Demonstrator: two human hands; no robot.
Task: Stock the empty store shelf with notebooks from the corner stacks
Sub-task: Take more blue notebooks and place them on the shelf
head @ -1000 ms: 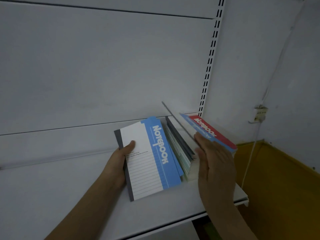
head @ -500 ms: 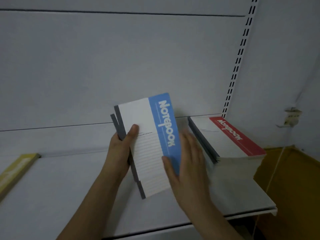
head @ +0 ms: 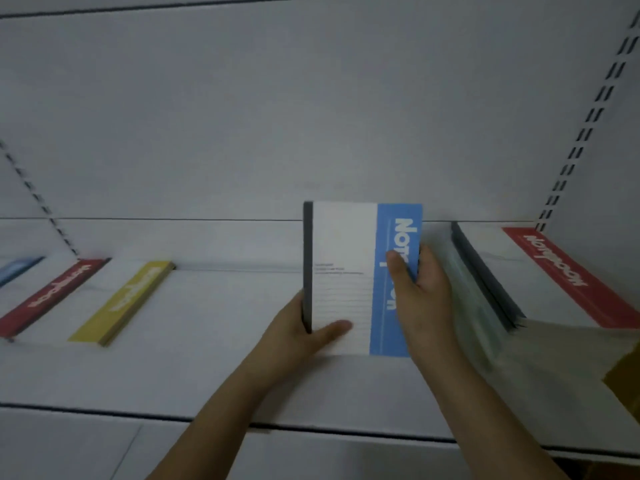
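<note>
I hold a blue-and-white notebook (head: 346,271) upright above the white shelf (head: 207,386), its dark spine to the left. My left hand (head: 301,337) grips its lower left corner, thumb across the cover. My right hand (head: 420,299) grips its right edge, thumb on the blue band. A tall stack of notebooks (head: 540,282) topped by a red-banded one lies in the right corner of the shelf. Flat on the shelf to the left lie a yellow-banded notebook (head: 128,299) and a red-banded notebook (head: 55,292).
A blue-banded notebook (head: 17,268) shows at the far left edge. Slotted uprights (head: 581,133) run up the white back panel. The shelf's front edge (head: 311,427) runs across below my forearms. A yellow surface (head: 627,379) shows at the lower right.
The view swung left, bringing the laid-out notebooks into sight. The blue notebook turned upright and moved clear of the corner stack. My right hand went from flat over the cover to gripping its right edge.
</note>
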